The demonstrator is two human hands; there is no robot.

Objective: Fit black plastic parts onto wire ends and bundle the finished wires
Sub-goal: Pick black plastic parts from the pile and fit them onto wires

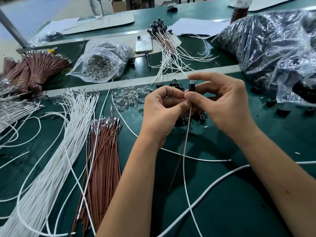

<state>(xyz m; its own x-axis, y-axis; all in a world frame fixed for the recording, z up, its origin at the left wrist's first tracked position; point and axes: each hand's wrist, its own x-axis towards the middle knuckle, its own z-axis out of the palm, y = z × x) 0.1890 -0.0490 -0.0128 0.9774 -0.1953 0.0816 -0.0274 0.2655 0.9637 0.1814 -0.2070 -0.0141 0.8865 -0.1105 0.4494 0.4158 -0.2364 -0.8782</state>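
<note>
Black plastic part [191, 87] pinched upright by right hand [220, 106] (forefinger raised); left hand [162, 106] pinches its wires [185, 134].

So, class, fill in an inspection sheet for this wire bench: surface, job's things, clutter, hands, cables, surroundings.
Surface: green mat, crowded.
Job's things: black plastic part with a clear bulb on top, held upright; its wires hang below; loose black parts on the mat; finished wires heaped behind.
Clutter: phone, pen, bag of clear bulbs, loose bulbs, big bag of black parts.
Hands: left hand and right hand both pinch the part.
Cables: white wires, brown wires, tied brown bundles.
Surroundings: water bottle, cardboard boxes.
</note>
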